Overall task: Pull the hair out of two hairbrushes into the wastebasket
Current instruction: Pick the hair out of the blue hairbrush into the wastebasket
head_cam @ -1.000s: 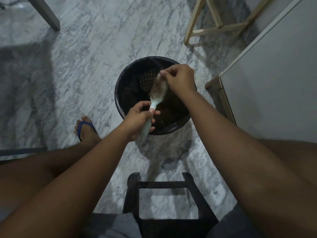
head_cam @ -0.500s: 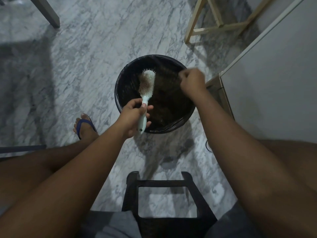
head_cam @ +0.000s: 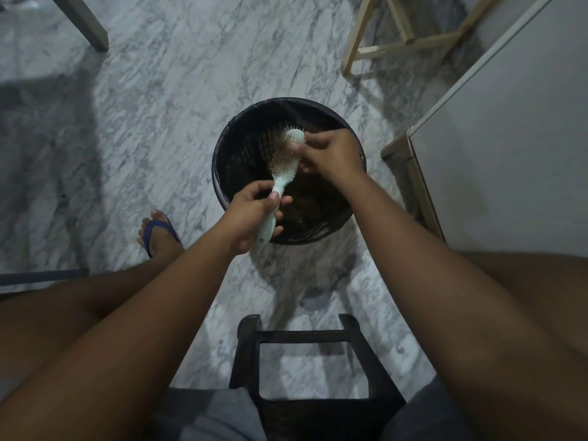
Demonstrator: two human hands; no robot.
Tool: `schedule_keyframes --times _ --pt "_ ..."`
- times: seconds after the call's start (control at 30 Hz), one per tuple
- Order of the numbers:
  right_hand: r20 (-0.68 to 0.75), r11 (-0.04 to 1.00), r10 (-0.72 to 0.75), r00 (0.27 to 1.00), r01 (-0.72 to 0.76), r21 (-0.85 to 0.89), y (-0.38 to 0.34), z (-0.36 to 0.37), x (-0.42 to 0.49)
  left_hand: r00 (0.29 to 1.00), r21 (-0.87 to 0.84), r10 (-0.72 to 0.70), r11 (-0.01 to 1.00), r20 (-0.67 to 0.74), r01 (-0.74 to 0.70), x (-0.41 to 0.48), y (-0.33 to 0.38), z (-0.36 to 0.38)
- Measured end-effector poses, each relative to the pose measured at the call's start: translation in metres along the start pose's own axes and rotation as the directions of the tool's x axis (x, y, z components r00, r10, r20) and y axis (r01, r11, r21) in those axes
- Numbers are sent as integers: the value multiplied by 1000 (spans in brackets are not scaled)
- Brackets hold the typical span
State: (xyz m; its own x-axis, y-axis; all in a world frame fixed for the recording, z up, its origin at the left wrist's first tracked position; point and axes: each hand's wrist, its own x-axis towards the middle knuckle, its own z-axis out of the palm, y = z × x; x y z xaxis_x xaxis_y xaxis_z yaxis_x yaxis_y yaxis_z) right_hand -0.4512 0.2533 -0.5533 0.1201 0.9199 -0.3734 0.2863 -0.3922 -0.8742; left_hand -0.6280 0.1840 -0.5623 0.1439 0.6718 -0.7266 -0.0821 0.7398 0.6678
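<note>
A pale mint hairbrush (head_cam: 284,163) with hair matted in its bristles is held over the round black wastebasket (head_cam: 229,148), which has a black liner. My left hand (head_cam: 251,218) is wrapped around the brush's handle at the basket's near rim. My right hand (head_cam: 331,155) rests against the right side of the brush head, fingertips pinched at the bristles; whether hair is between them I cannot tell. Only one hairbrush is in view.
The wastebasket stands on a grey marble floor. A black stool (head_cam: 313,338) is between my knees. A white cabinet (head_cam: 509,138) rises at the right, a wooden frame (head_cam: 404,43) at the top right, a grey furniture leg (head_cam: 86,23) at the top left. My sandalled foot (head_cam: 159,233) is left of the basket.
My right hand pulled away to the basket's right rim, then came back to the brush head. My left hand swung the brush head left and then back right.
</note>
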Motion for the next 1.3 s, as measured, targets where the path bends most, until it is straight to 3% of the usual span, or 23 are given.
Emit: schedule_keyframes --times 0.2,0.37,0.53,0.63,0.73,0.77,0.83,0.87,0.9,0.93,0.97,1.1,1.2,1.3 --pt "-121 996 -87 989 90 24 -15 -13 2 999 -125 -12 992 -32 8 1 1 1" --pt "-331 963 -188 925 239 121 -17 -21 -1 1000 -139 -26 990 -13 24 4 11 9" --pt "-432 921 -278 858 366 134 -20 -19 -10 995 -174 -66 983 -80 51 10 16 21" --pt "-561 865 -296 773 466 186 -35 -33 -7 979 -268 -124 960 -159 78 15 9 9" --pt "-648 847 -338 683 520 106 -39 -43 0 979 -223 -110 972 -173 70 13 3 0" --pt "-621 880 -346 703 473 46 -33 -43 5 981 -222 -105 973 -163 67 12 3 -1" --pt "-403 959 -269 875 206 -194 -18 -44 17 986 -234 -94 970 -140 60 9 6 0" --pt "-229 918 -134 964 34 -395 -11 -43 19 988 -231 -85 971 -130 53 8 8 1" --pt "-73 793 48 996 -83 -604 -4 -41 19 990 -221 -70 974 -118 42 6 11 2" --pt "45 667 195 980 -99 -738 0 -39 16 993 -204 -55 978 -104 33 6 12 2" --pt "126 627 242 962 -56 -777 -2 -34 10 996 -184 -42 983 -84 26 5 13 3" --pt "273 792 -37 961 195 -579 -7 -9 -3 1000 -122 -31 992 -3 30 3 14 4" --pt "298 834 -88 950 235 -500 -4 1 3 1000 -117 -22 993 18 24 2 13 5" --pt "233 879 -109 966 203 -431 -4 0 7 1000 -156 -12 988 -11 10 2 13 3"
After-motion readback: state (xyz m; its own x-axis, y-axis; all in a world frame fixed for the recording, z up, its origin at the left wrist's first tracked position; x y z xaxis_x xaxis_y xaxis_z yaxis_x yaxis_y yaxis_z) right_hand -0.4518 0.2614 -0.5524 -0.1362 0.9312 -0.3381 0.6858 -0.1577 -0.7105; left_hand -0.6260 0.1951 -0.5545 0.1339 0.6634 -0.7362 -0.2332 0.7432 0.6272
